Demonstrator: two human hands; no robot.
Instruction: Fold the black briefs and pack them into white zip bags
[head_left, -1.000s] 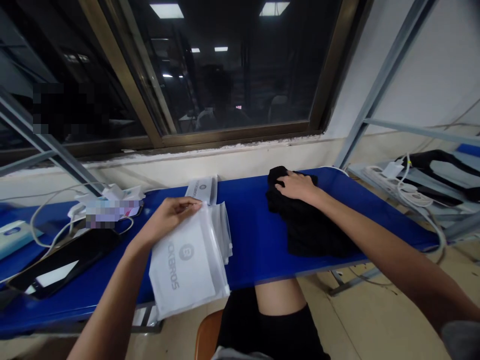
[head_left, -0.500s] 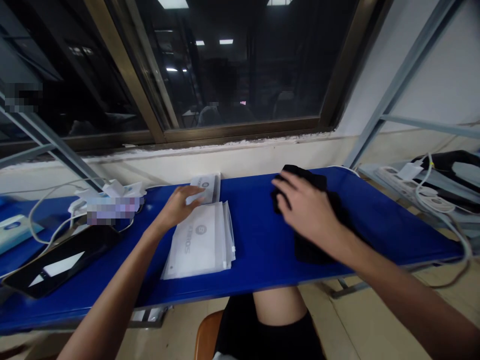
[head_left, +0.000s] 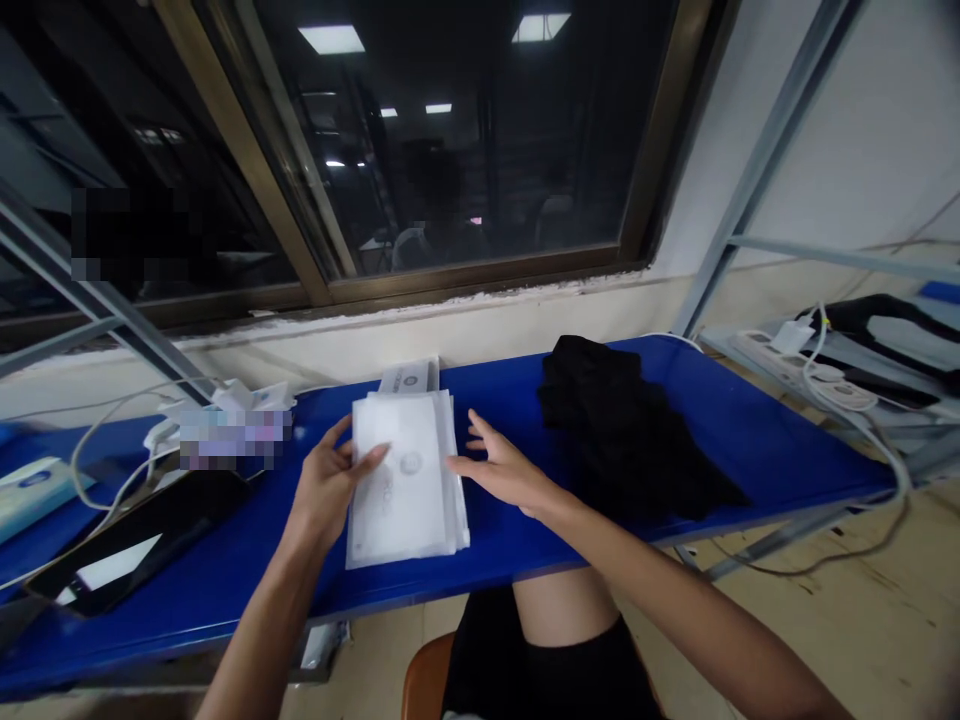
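Observation:
A small stack of frosted white zip bags with a round grey logo lies on the blue tabletop. My left hand grips the stack's left edge, its thumb on top and its fingers at the side, partly hidden. At the right edge is my right hand, fingers spread and the thumb tip beside or touching the bags. Behind the stack, against the wall, lies another printed bag or packet. A crumpled black cloth, perhaps a garment, lies to the right of my right hand.
On the left of the blue table are a black phone-like slab, a white power strip with cables and a light blue packet. Metal frame posts rise at both ends. A window stands behind.
My right hand has left the black cloth and moved left to the bags. My left hand has come back towards me onto the stack's left edge. The cloth lies more spread out.

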